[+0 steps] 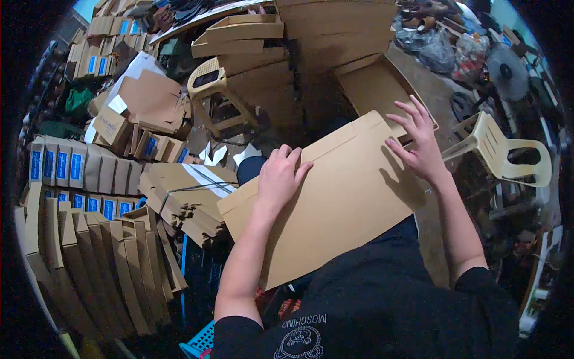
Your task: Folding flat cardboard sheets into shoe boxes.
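A flat brown cardboard sheet [341, 203] lies tilted across my lap, with a crease line and a narrow flap along its far edge. My left hand [280, 179] is on its far left part, fingers bent and pressed together at the flap, thumb on the surface. Close to the sheet's right end, my right hand [418, 134] is raised with its fingers spread, holding nothing and casting a shadow on the board. Beyond it sits a shallow open cardboard tray [379, 87], partly hidden by the sheet.
Bundled flat cardboard [185, 191] is on the left, beside a row of folded cardboard boxes [113, 257] and stacked boxes with blue labels [84, 161]. A cream plastic stool [218, 90] stands ahead, a cream chair [508, 149] at right. Plastic bags [427, 45] lie far right.
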Motion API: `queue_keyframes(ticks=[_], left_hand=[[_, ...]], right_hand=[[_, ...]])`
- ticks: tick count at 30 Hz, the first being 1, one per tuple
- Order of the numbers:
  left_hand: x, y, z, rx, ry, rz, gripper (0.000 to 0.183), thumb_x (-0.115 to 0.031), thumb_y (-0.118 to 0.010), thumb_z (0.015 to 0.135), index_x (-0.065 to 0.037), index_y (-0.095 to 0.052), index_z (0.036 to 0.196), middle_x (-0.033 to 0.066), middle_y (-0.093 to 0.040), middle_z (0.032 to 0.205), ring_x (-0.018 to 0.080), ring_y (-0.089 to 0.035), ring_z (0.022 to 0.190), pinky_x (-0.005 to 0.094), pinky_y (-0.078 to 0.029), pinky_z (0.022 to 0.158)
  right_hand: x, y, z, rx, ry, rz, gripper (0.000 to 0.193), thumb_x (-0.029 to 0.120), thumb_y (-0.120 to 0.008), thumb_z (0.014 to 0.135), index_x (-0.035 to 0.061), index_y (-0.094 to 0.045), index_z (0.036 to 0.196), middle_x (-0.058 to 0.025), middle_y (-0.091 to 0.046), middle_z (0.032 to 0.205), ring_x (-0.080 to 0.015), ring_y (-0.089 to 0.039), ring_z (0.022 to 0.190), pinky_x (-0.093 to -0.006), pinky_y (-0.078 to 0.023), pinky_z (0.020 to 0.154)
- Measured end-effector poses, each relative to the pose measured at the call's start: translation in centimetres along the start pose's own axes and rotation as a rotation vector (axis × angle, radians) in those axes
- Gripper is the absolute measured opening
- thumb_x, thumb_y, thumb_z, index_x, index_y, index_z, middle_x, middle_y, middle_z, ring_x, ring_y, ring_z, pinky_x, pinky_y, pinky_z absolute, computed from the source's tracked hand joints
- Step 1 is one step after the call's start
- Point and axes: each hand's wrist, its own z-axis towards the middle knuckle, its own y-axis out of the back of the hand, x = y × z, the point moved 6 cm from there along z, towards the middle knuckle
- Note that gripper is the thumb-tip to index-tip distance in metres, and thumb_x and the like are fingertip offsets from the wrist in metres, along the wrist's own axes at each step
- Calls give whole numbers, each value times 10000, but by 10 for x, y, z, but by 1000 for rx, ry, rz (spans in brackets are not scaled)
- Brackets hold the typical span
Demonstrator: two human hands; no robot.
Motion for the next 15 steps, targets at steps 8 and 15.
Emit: queue_keyframes(ticks=[8,15], left_hand=[[-4,1,-2,49,29,21,448,-391,-777,961,-22,-729,1211,130,-669,1073,328,-674,1054,451,-576,885],[-6,44,20,17,92,-365,477,-287,-937,798,-27,-702,1123,121,-678,1036,289,-684,983,388,-548,878]], right_hand=[[-8,-10,-1,75,-36,-2,490,388,-806,924,132,-703,1328,-127,-566,1518,-404,-360,1566,-563,-323,1269],[21,-11,30,98,174,-42,694,465,-797,934,132,-588,1506,-112,-581,1518,-396,-404,1530,-560,-333,1254]])
